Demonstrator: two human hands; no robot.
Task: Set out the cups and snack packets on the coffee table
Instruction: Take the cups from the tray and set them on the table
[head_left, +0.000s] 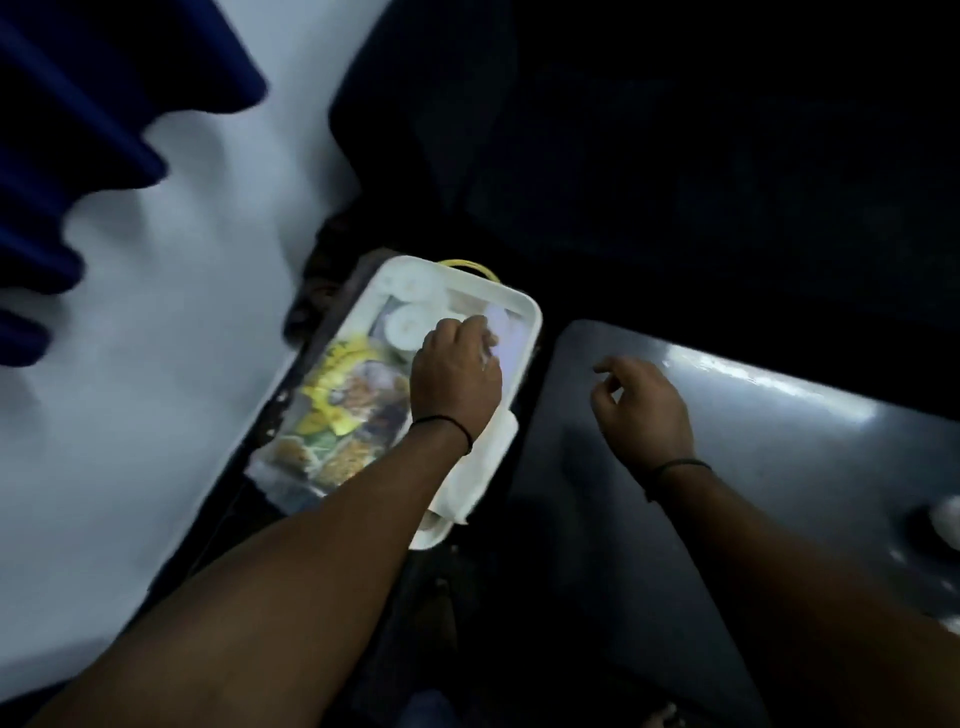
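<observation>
Your dim room shows a dark glossy surface (753, 441) beside the white tray (530, 317). Your left hand (457, 374) pinches something pale, unclear; your right hand (641, 405) hovers loosely curled, empty.

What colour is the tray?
White, with a yellow handle at its far end; head view. Tray.

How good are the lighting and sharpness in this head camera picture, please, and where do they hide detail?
In the head view the room is dim: the upper right is nearly black; glare streaks the dark table; motion blur smears the snack packets and cups in the white tray, so labels are unreadable; the left hand hides what it touches; the right hand hovers empty; wide-angle distortion bends the edges.
</observation>
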